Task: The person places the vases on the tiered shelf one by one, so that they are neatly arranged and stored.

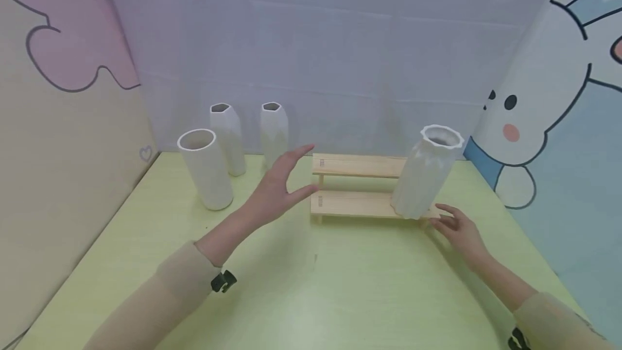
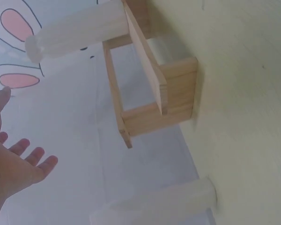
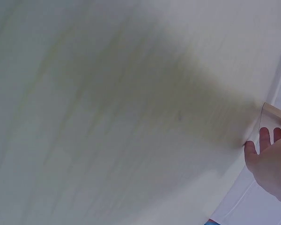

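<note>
From the left, a smooth round vase (image 1: 206, 174) stands at the near side of two angular vases (image 1: 230, 142) (image 1: 274, 134), all mouths up. Next comes the left hand (image 1: 274, 190), released and holding nothing, thumb and fingers spread towards the two-step wooden rack (image 1: 355, 204) just to its right. That rack runs lengthwise left to right across the table (image 1: 340, 285), in line with the back wall. And on its lower step, at the right end, there's the fluted vase (image 1: 423, 177): long axis vertical, scalloped mouth pointing up. The right hand (image 1: 461, 234) is clearly the nearer; the vase lies just leftward and beyond it. Fingers bent at the rack's right end, but whether they pinch or merely touch, I can't tell from these angles.
</note>
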{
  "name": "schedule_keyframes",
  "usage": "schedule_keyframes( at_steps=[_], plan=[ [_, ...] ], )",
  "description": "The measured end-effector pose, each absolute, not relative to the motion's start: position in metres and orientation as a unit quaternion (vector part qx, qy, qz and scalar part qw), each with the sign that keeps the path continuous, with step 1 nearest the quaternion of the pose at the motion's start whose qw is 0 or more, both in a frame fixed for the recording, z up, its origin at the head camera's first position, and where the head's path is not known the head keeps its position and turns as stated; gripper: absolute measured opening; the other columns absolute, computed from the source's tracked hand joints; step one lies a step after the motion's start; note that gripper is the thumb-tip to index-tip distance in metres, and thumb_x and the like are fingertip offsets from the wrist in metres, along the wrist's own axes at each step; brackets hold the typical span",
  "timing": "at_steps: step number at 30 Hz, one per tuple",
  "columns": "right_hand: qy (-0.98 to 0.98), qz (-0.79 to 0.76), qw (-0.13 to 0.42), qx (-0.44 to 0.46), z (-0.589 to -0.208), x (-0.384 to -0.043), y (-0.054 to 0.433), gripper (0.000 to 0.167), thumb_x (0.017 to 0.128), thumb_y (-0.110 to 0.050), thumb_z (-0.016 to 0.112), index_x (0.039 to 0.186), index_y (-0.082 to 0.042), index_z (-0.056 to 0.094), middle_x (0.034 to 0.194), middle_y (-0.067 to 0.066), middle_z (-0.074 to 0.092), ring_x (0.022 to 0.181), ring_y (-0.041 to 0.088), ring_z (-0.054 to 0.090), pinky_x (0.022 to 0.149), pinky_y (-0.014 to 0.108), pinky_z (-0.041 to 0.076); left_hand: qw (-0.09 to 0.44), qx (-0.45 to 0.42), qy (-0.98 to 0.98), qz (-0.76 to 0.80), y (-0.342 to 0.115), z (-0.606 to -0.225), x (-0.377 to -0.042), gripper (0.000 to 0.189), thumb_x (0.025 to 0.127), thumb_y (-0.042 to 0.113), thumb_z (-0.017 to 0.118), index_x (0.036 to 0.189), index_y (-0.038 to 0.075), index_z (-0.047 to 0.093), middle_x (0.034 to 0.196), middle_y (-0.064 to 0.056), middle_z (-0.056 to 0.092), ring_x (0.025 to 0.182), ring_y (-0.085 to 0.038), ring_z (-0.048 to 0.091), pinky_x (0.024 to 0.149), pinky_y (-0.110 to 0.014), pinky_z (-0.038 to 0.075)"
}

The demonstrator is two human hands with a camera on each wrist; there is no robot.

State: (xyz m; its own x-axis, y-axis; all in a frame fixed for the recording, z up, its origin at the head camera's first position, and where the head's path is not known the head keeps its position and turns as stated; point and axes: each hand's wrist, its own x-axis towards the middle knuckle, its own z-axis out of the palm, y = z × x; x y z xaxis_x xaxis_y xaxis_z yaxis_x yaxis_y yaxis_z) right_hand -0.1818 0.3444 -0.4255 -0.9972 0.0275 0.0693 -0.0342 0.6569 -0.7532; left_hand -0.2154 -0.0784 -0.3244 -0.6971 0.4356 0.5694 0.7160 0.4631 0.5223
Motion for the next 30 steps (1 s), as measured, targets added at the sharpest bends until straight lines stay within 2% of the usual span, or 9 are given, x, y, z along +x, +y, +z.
schedule_keyframes(
  at_steps=[3,5,12,17,19,20,22,25,30],
  plan=[
    [-0.907,0.42,0.038,0.007,-0.426,-0.182,0.344,0.056,0.094,-0.028,0.058,0.14,-0.002,0.039,0.125,0.026,0.056,0.099,-0.011,0.054,0.075,0.002,0.039,0.201,-0.341,-0.84,-0.372,-0.095,-0.327,-0.215,0.074,0.084,0.025,0.073,0.146,0.018,0.033,0.146,0.0,0.039,0.134,-0.021,0.036,0.108,-0.041,0.034],
    [-0.905,0.424,0.036,0.008,-0.426,-0.183,0.343,0.056,0.094,-0.028,0.058,0.14,-0.002,0.038,0.125,0.026,0.057,0.094,-0.02,0.047,0.076,0.002,0.038,0.215,-0.338,-0.843,-0.359,-0.106,-0.329,-0.216,0.075,0.083,0.024,0.073,0.146,0.017,0.033,0.146,-0.002,0.04,0.134,-0.022,0.037,0.108,-0.04,0.034],
    [-0.907,0.419,0.041,0.01,-0.427,-0.184,0.339,0.056,0.094,-0.028,0.059,0.14,-0.002,0.039,0.123,0.026,0.058,0.097,-0.014,0.052,0.075,0.001,0.038,0.259,-0.319,-0.851,-0.327,-0.146,-0.337,-0.217,0.079,0.079,0.018,0.077,0.145,0.018,0.035,0.144,-0.004,0.042,0.132,-0.024,0.038,0.107,-0.04,0.034],
    [-0.904,0.426,0.041,0.009,-0.426,-0.184,0.34,0.055,0.094,-0.025,0.059,0.14,-0.002,0.039,0.123,0.027,0.058,0.091,-0.022,0.045,0.074,0.002,0.039,0.272,-0.309,-0.854,-0.317,-0.17,-0.342,-0.215,0.081,0.076,0.014,0.079,0.145,0.016,0.036,0.143,-0.006,0.044,0.13,-0.026,0.039,0.105,-0.038,0.035],
    [-0.905,0.424,0.039,0.005,-0.425,-0.183,0.34,0.055,0.094,-0.026,0.059,0.14,-0.002,0.039,0.123,0.027,0.057,0.094,-0.017,0.05,0.074,0.003,0.04,0.274,-0.299,-0.858,-0.314,-0.179,-0.344,-0.214,0.081,0.076,0.013,0.079,0.145,0.016,0.036,0.142,-0.006,0.044,0.128,-0.026,0.04,0.105,-0.039,0.035],
    [-0.905,0.423,0.038,0.002,-0.424,-0.182,0.34,0.055,0.094,-0.027,0.058,0.14,-0.002,0.039,0.124,0.027,0.057,0.098,-0.01,0.055,0.074,0.003,0.04,0.274,-0.293,-0.861,-0.314,-0.183,-0.345,-0.213,0.081,0.075,0.013,0.079,0.145,0.017,0.037,0.142,-0.006,0.044,0.128,-0.027,0.04,0.105,-0.041,0.035],
    [-0.908,0.417,0.033,-0.006,-0.423,-0.181,0.34,0.056,0.094,-0.029,0.058,0.14,-0.002,0.038,0.125,0.027,0.057,0.107,0.009,0.061,0.074,0.004,0.04,0.274,-0.279,-0.864,-0.316,-0.191,-0.346,-0.213,0.081,0.075,0.012,0.08,0.144,0.017,0.037,0.141,-0.007,0.045,0.127,-0.028,0.04,0.104,-0.045,0.036],
    [-0.911,0.411,0.022,-0.018,-0.421,-0.18,0.339,0.06,0.095,-0.033,0.056,0.142,-0.003,0.037,0.128,0.027,0.054,0.118,0.035,0.054,0.079,0.012,0.044,0.278,-0.258,-0.869,-0.319,-0.204,-0.347,-0.212,0.082,0.074,0.009,0.08,0.144,0.018,0.038,0.139,-0.01,0.046,0.125,-0.03,0.041,0.1,-0.052,0.037],
    [-0.911,0.412,0.019,-0.018,-0.422,-0.18,0.339,0.061,0.094,-0.035,0.056,0.142,-0.002,0.036,0.128,0.028,0.054,0.12,0.04,0.051,0.078,0.01,0.044,0.302,-0.245,-0.866,-0.314,-0.225,-0.351,-0.213,0.082,0.071,0.003,0.08,0.142,0.013,0.04,0.137,-0.015,0.046,0.124,-0.034,0.04,0.1,-0.051,0.036]
  ],
)
